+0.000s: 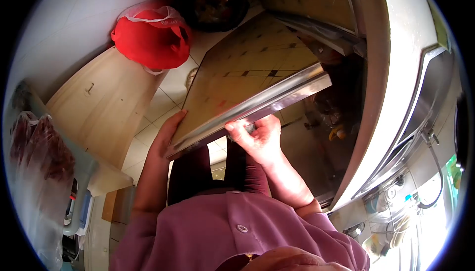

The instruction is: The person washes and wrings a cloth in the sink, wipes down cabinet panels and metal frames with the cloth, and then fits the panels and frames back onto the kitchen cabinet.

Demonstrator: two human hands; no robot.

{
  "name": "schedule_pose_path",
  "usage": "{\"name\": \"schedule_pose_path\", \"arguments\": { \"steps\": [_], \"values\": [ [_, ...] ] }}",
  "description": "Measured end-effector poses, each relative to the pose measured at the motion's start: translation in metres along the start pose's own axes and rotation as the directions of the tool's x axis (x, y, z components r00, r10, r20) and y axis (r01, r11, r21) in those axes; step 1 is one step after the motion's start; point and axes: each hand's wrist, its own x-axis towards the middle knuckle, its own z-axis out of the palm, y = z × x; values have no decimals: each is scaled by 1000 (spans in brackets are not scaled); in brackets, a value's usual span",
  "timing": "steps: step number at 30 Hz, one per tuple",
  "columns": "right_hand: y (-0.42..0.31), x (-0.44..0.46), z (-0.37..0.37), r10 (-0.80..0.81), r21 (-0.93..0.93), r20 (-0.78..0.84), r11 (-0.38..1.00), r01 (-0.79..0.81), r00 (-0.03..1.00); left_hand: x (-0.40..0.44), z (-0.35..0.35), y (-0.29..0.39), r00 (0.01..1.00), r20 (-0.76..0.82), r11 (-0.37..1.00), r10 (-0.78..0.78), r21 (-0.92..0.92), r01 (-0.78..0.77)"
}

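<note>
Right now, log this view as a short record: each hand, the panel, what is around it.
Left hand: touching the left edge of a glossy panel; its grip is unclear
Right hand: holding a greyish item, mostly hidden, at the metal strip
Panel: tilted, strip along its near edge
Upper left: red container, wooden board
Far left: plastic bag with dark contents

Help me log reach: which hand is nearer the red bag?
Left. In the picture, the left hand is below the red bag; the right hand is farther, below and right.
</note>
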Motion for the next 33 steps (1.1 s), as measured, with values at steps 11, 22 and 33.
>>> {"name": "schedule_pose_path", "arguments": {
  "steps": [11,22,33],
  "values": [
    [-7,1,-14,2,84,-39,996,1,999,10,-8,-7,995,-15,992,95,80,-94],
    [-19,3,-14,58,124,-69,991,-49,996,10,-8,-3,990,18,989,143,40,-143],
    [-11,2,-11,35,135,-59,990,-27,998,11,-12,1,990,-18,985,137,107,-134]
  ]
}}
